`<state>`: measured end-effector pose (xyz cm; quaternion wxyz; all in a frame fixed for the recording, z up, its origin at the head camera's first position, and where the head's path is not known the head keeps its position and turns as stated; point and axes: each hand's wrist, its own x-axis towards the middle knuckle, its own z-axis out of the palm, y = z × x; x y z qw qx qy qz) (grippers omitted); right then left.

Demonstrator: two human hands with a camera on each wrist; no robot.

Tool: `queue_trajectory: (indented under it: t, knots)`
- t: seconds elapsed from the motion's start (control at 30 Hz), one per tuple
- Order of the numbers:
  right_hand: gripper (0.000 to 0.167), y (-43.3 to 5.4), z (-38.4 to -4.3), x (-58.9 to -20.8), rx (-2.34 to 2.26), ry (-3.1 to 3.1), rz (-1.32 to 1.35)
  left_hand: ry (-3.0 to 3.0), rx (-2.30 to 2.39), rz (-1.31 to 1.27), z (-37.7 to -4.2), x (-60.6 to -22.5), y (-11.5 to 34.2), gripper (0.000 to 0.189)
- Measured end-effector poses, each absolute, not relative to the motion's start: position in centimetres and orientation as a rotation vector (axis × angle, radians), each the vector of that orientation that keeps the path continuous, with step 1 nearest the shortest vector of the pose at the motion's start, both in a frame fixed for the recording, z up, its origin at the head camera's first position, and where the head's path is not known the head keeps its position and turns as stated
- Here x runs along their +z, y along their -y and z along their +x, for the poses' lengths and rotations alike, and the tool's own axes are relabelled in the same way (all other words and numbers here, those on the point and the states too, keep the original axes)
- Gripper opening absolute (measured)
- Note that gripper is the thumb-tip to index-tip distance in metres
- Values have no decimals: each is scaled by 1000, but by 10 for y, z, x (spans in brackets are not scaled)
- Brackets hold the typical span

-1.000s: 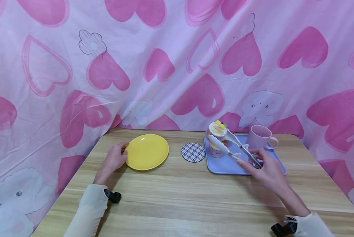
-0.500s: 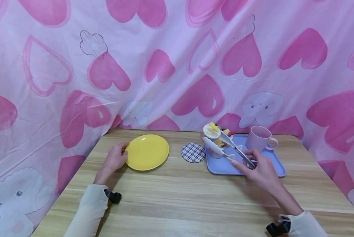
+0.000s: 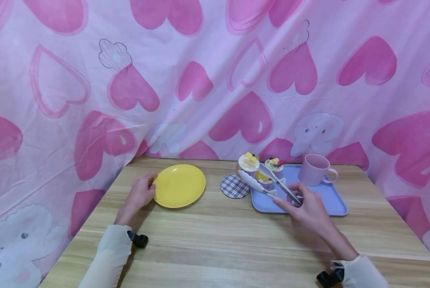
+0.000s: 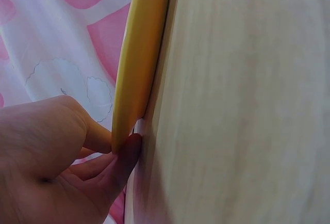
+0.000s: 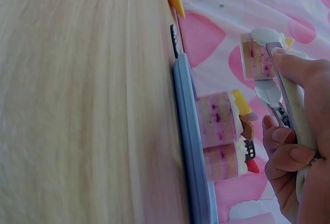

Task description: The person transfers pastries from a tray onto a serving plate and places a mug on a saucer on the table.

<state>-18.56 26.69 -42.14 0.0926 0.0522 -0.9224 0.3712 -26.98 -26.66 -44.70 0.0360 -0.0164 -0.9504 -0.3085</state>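
Observation:
My left hand (image 3: 140, 195) pinches the left rim of a yellow plate (image 3: 180, 186); in the left wrist view, thumb and fingers meet at the plate's edge (image 4: 135, 69). With my right hand (image 3: 310, 210) I grip silver tongs (image 3: 286, 190) with white tips. Between those tips is a layered cake cup (image 3: 248, 164) topped with cream and yellow fruit. The right wrist view shows this held cake cup (image 5: 257, 59) raised well above the tray. Two similar cake cups (image 5: 219, 121) stand on the blue tray (image 3: 331, 200), partly behind the tongs.
A pink mug (image 3: 313, 170) stands at the tray's back right. Between plate and tray lies a round checked coaster (image 3: 233, 188), just left of the tray's edge. A pink heart-print cloth (image 3: 186, 132) hangs behind the wooden table (image 3: 207, 240).
My right hand has moved left with the tongs and the held cake cup, from over the tray's left part toward the coaster. The two other cups show more. My left hand stays at the plate.

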Motion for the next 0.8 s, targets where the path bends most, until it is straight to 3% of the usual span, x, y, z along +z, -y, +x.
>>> queue_trajectory:
  t: [0.8]
  knots:
    - [74,-244,-191,-435,1167,2810,149,2916,-946,-48,-270,-450,266,49]
